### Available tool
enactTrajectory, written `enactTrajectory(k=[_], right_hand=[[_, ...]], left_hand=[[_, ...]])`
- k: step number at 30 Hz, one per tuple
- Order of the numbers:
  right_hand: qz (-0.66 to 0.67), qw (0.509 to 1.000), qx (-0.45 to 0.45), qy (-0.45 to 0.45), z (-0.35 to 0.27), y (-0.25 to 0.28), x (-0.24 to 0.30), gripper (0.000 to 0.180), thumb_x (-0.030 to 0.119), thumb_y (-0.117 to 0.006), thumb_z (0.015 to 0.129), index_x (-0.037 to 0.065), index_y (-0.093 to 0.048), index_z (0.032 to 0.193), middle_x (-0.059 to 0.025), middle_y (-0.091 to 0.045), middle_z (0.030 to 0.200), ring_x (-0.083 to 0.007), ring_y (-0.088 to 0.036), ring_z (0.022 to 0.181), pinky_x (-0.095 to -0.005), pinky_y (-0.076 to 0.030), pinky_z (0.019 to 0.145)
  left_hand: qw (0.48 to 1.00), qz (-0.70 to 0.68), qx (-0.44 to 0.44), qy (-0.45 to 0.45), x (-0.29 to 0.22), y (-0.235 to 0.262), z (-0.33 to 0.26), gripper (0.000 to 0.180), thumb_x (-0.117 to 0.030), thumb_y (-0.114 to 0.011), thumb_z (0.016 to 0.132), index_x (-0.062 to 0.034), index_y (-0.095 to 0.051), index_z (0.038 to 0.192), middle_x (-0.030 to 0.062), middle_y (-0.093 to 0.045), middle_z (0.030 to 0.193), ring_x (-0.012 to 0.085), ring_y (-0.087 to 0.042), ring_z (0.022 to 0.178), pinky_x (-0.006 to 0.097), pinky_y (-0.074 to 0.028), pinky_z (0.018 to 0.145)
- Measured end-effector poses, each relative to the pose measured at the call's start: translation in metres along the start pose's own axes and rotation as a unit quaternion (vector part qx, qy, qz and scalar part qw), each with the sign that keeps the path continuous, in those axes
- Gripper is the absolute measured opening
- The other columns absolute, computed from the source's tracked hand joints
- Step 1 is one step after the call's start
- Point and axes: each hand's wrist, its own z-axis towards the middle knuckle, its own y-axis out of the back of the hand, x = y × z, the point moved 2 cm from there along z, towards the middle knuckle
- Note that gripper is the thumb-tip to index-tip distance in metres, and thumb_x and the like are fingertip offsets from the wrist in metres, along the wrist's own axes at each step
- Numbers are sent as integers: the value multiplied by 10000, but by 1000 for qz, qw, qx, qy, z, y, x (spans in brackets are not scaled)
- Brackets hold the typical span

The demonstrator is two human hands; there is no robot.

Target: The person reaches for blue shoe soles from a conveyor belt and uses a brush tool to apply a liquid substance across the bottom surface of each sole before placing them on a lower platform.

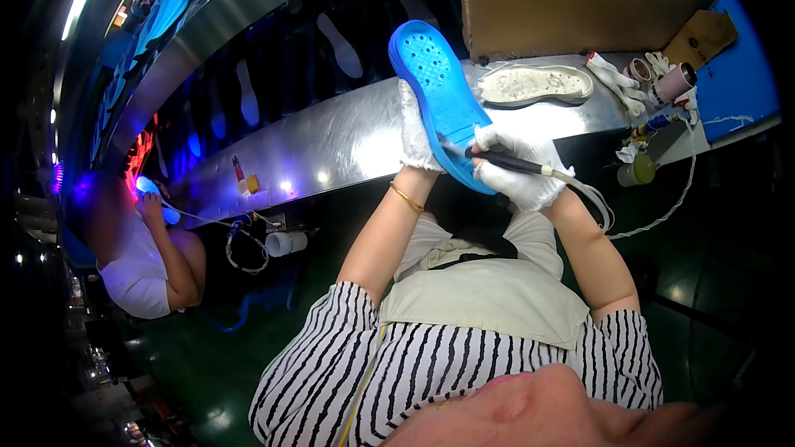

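A bright blue shoe sole (451, 98) is tilted up over the bench edge, its hollow inner side facing me and small holes at its far end. My left hand (413, 131), in a white glove, grips the sole along its left side; most of its fingers are behind the sole. In my gloved right hand (523, 167) is a dark-handled brush (507, 162) with a pale hose running from its back end. The brush's tip is at the inside of the sole, near the end closest to me. A whitish sole (536, 85) lies on the bench beyond my right hand.
The metal bench (331, 149) runs leftward beside a dark conveyor carrying several insoles (339, 45). A cardboard box (580, 0) stands behind; white gloves (617, 83) and a pink roll (672, 83) lie right. A co-worker (145, 261) sits at far left. A hose (671, 215) hangs at right.
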Motion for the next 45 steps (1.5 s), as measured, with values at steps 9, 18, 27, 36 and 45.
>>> enactTrajectory(k=[9, 18, 27, 36, 45], right_hand=[[110, 985, -133, -29, 18, 30, -22, 134, 2, -644, 763, 10, -618, 894, -62, -646, 878, -89, -594, 785, -238, -488, 727], [95, 993, -72, -6, 0, 1, 4, 106, 28, -642, 735, 9, -601, 831, -51, -617, 768, -93, -590, 725, -240, -482, 682], [44, 997, -58, 32, -4, -2, 6, 141, 1, -645, 753, 20, -614, 890, -65, -639, 843, -111, -606, 766, -256, -495, 703], [8, 992, -66, 104, -4, -3, 3, 105, -34, -602, 768, 9, -603, 863, -65, -636, 820, -108, -608, 755, -243, -489, 714], [121, 990, -66, 24, -5, 0, -6, 125, -35, -595, 767, 11, -576, 882, -85, -619, 889, -109, -601, 771, -254, -495, 727]], left_hand=[[962, -214, 168, -1, 13, -19, -14, 855, -756, -287, 793, -117, -328, 1360, 134, -440, 1299, 294, -461, 1165, 445, -396, 987], [995, -10, 94, -34, 13, -15, -7, 949, -794, -348, 738, -94, -302, 1376, 164, -400, 1333, 310, -457, 1167, 454, -416, 968], [989, -10, 138, -59, -3, -24, -3, 886, -735, -398, 768, -127, -278, 1403, 171, -362, 1383, 331, -421, 1215, 479, -383, 993], [983, -25, 162, -78, -15, -38, -3, 919, -719, -437, 764, -79, -261, 1400, 185, -363, 1376, 350, -413, 1225, 485, -363, 1017], [981, 35, 166, -97, -23, -42, 4, 922, -733, -431, 753, -82, -284, 1391, 204, -393, 1347, 355, -431, 1213, 469, -392, 1002]])
